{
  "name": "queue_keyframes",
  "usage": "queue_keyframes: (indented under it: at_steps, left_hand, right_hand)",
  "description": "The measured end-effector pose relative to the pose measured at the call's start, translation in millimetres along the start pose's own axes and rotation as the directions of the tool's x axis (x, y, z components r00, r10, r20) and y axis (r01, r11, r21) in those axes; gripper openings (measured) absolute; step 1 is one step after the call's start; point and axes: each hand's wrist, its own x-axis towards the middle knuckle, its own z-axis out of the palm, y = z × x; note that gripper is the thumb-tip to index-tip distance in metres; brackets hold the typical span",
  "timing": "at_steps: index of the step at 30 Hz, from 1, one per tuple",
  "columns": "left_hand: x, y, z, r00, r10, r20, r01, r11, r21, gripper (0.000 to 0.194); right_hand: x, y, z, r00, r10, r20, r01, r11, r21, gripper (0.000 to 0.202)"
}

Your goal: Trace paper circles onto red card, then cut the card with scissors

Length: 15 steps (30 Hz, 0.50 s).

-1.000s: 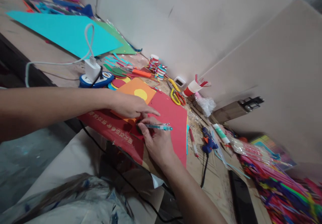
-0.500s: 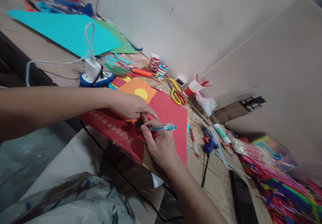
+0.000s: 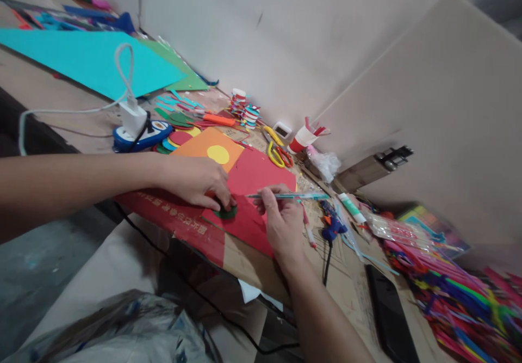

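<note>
Teal pen [image 3: 312,195]: slim, translucent, clamped between thumb and fingers of the right hand [image 3: 285,224]; its point, angled over the paper, might leave a stray mark if it dips.
Green disc [image 3: 227,213]: rounded, dark, under the fingertips of the left hand [image 3: 198,181] on the red sheet [image 3: 261,170]; pinched or merely pressed, I cannot tell. Uneven pressure could slide it.
Red sheet: smooth, matte, straight-cut; a dragging hand might shift or crease it.
Orange paper [image 3: 196,144]: flat, bearing a yellow circle [image 3: 218,154].
Cup [image 3: 302,140]: red and white, holding slender red strips [image 3: 321,131].
</note>
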Motion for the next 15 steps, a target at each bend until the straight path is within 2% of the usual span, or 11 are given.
queue_keyframes:
  at_steps: [5, 9, 15]
  left_hand:
    - [-5, 8, 8.6, 0.998, 0.028, -0.064, -0.020, 0.993, 0.119, 0.030]
    - [-9, 9, 14.1, 0.999, 0.020, -0.046, -0.011, 0.982, 0.190, 0.033]
    - [-9, 9, 15.0, 0.997, -0.005, -0.073, 0.020, 0.978, 0.207, 0.031]
  right_hand:
    - [4, 10, 2, 0.997, -0.035, 0.074, 0.047, 0.985, -0.165, 0.027]
    - [7, 10, 8, 0.987, -0.043, 0.157, 0.070, 0.983, -0.167, 0.026]
    - [10, 11, 13, 0.977, -0.086, 0.193, 0.126, 0.971, -0.205, 0.024]
